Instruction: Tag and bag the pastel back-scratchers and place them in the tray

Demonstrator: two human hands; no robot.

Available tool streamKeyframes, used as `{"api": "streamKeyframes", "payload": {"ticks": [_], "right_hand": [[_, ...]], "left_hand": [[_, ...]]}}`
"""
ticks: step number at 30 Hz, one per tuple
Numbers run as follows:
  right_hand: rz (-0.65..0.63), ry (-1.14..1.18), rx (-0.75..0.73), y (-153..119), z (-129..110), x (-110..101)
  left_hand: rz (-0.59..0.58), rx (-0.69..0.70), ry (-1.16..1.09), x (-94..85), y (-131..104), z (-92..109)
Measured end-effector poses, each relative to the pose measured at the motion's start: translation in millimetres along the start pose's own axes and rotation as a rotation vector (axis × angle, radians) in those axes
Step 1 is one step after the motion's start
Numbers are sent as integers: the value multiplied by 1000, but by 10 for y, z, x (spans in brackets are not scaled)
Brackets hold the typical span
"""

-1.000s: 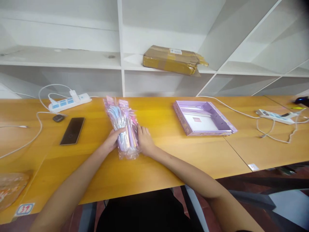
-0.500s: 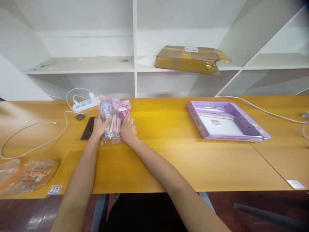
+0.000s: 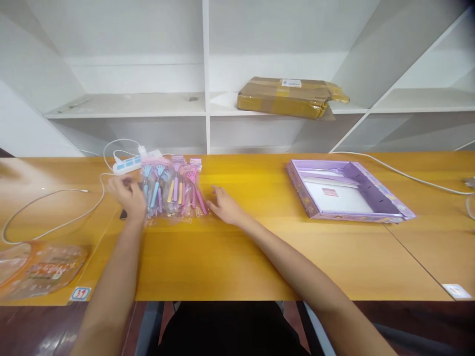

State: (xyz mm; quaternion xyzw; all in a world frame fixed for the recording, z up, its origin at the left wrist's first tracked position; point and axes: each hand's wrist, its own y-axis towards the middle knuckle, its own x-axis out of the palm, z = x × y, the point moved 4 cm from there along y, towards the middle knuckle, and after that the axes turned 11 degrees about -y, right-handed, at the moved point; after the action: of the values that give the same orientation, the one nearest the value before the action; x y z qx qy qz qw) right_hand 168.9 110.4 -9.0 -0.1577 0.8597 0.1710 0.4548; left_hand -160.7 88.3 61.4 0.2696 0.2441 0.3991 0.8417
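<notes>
Clear plastic packs of hand-shaped sticks (image 3: 174, 190), like small back scratchers in blue, purple and pink, lie side by side on the table. At their left edge is my left hand (image 3: 129, 198), fingers loosely bent and apart, holding nothing I can see. A dark phone (image 3: 123, 214) is mostly hidden under that hand. My right hand (image 3: 227, 206) rests just right of the pink sticks, fingers spread and empty, its tips close to the wrapping.
A shallow purple box (image 3: 313, 211) holding a similar purple stick stands on the right. Behind the packs sits a white power strip (image 3: 126, 165) with cables. An orange-printed clear bag (image 3: 55, 267) lies front left. A taped cardboard box (image 3: 284, 99) rests on the shelf.
Both hands have let go of the bunched packs and moved apart, left hand leftward, right hand rightward. The packs now lie spread wider, with the blue and pink sticks showing.
</notes>
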Motion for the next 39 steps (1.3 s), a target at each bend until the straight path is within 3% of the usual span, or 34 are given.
{"api": "streamKeyframes", "payload": {"ticks": [2,4,7,10,14,19,21,25,29,32,34,39], "right_hand": [[9,-15,-87,-267,165,-32],[39,-17,-180,-508,282,-63],[61,-1,-228,-723,403,-118],[30,29,-178,-746,481,-155],[18,55,-203,-687,516,-163],[54,58,-236,-667,551,-148],[61,59,-233,-662,556,-146],[96,57,-168,-647,565,-158],[182,-24,41,-644,643,-186],[261,-119,212,-647,757,-229],[290,-152,243,-637,835,-262],[217,-115,85,-584,968,-292]], "left_hand": [[-173,145,-18,138,-171,243],[-449,225,-76,365,-416,468],[-770,191,-161,687,-822,680],[-966,185,-193,895,-1162,739],[-1046,252,-110,979,-1391,682],[-1139,563,113,946,-1525,771],[-1158,603,111,911,-1559,841],[-1160,500,-101,850,-1609,945],[-1089,449,-134,880,-1627,933],[-1200,460,-104,953,-1678,910],[-1308,458,-145,975,-1726,927],[-1467,349,-347,945,-1838,997]]}}
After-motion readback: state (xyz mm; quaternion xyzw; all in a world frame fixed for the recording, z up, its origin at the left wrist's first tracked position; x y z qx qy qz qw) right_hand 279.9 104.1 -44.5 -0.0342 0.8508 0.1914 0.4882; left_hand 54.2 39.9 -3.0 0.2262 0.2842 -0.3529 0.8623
